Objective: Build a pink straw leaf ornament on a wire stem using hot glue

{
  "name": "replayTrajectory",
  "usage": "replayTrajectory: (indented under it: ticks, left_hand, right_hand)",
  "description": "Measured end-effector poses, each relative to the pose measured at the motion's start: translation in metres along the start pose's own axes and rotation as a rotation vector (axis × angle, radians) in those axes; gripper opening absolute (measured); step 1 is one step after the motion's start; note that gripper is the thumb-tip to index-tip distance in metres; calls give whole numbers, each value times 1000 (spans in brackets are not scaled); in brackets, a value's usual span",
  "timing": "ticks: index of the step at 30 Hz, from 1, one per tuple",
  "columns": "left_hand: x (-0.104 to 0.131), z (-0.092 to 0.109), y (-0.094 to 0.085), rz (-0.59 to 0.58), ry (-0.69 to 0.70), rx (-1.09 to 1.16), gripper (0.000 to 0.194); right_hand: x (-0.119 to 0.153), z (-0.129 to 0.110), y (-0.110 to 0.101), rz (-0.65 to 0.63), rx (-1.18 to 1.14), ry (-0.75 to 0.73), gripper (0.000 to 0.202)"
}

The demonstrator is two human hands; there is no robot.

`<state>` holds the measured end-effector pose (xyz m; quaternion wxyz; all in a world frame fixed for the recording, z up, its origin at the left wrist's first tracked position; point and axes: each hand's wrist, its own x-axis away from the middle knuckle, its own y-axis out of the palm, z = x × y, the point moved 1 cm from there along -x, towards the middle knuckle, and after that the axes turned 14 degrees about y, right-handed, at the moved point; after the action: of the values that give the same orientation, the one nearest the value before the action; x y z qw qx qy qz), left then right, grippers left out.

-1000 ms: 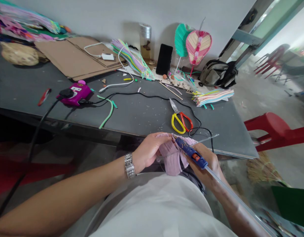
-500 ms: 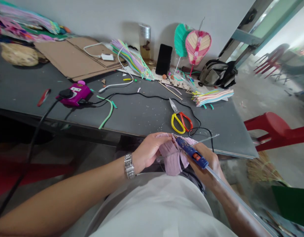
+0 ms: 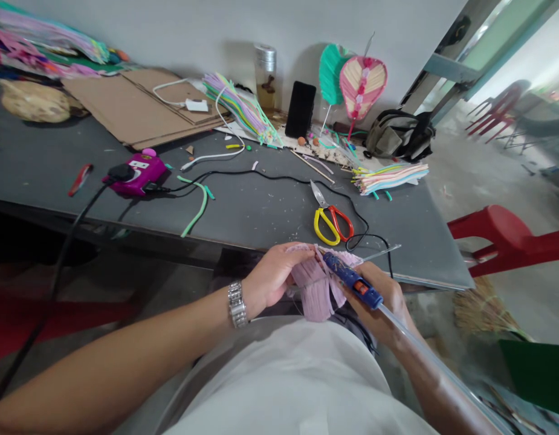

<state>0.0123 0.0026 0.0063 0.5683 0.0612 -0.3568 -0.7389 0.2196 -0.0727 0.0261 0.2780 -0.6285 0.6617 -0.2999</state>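
Close to my body, at the table's front edge, my left hand (image 3: 275, 273) is closed on a pale purple piece of pipe cleaners (image 3: 316, 296) laid side by side, with a wire frame showing at it. My right hand (image 3: 379, 290) is wrapped round a blue hot glue gun (image 3: 352, 279), a long clear glue stick (image 3: 424, 347) running out of its back end. The glue gun's tip points at the upper part of the purple piece, near my left fingertips. Most of my right fingers are hidden behind the gun and the purple piece.
Scissors (image 3: 330, 220) with yellow and red handles lie just beyond my hands, beside a black cord. A purple power socket (image 3: 138, 174) sits to the left, near cardboard (image 3: 143, 115). A phone (image 3: 300, 109), finished fans (image 3: 363, 87) and pipe cleaner bundles (image 3: 390, 179) line the back and right.
Almost nothing differs. The whole view has shifted very slightly, while both hands keep their hold on the purple piece and the glue gun.
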Motion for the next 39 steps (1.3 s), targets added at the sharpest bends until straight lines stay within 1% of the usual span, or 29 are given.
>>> replayTrajectory:
  ticks: [2,4,7,9,10,12,15,18,19,20,21,23,24,25,26,27,28,30,31,32,33,35,37,39]
  left_hand:
    - [-1,0,-1,-12,8,-6,28]
    - [-2,0,-4,-6,6,-10,29]
    - [-4,3,-8,17,5,-9,27]
    - [-5,6,-11,37,20,-7,24]
    - [-6,7,-13,47,30,-5,23]
    - [-6,10,-15,64,40,-5,22]
    - [-5,13,-17,60,40,-13,25]
    - [-4,15,-17,43,36,-18,25]
    - [-3,16,-16,35,34,-21,24]
    - [-3,16,-16,28,32,-26,24]
    - [-3,16,-15,20,30,-33,25]
    - [-4,16,-13,4,24,-48,26]
    - [-4,16,-12,-4,18,-57,28]
    - [-4,15,-11,-11,11,-65,29]
    - [-5,14,-9,-20,3,-76,30]
    - [-5,13,-7,-28,-3,-89,31]
    - [-5,12,-5,-35,-7,-106,32]
    - [-4,11,1,-49,-16,-142,34]
    - [-3,11,4,-55,-21,-158,35]
    - [-2,12,7,-60,-26,-169,36]
    - [-1,12,10,-66,-32,-176,37]
    - [1,14,14,-74,-40,-187,36]
    - [1,15,15,-79,-37,-195,32]
    - [0,16,16,-82,-32,-206,30]
  right_hand:
    - [-1,0,-6,16,-96,66,16]
    - [-4,3,-17,88,-289,177,22]
    - [-15,22,-39,315,-627,315,29]
    - [-27,43,-55,480,-781,353,31]
    - [-34,55,-62,540,-846,381,33]
    - [-47,81,-72,549,-938,491,34]
    - [-58,114,-81,404,-995,698,25]
    - [-58,137,-88,270,-974,815,17]
    - [-56,143,-91,252,-950,831,16]
    - [-53,148,-96,262,-898,839,14]
    - [-50,150,-102,301,-804,835,14]
    - [-43,145,-112,474,-491,762,13]
    - [-39,135,-115,569,-309,684,13]
    - [-36,120,-116,662,-142,569,14]
    - [-34,101,-112,703,-50,434,16]
    - [-34,78,-105,676,-25,319,18]
    - [-35,54,-94,598,-27,212,18]
    - [-41,7,-69,313,-83,30,16]
    - [-46,-12,-56,150,-123,-26,17]
    - [-52,-26,-44,13,-147,-46,17]
    - [-58,-36,-35,-91,-164,-45,18]
    - [-69,-42,-24,-254,-194,-10,20]
    - [-77,-39,-20,-357,-236,36,20]
    - [-81,-33,-18,-426,-303,85,21]
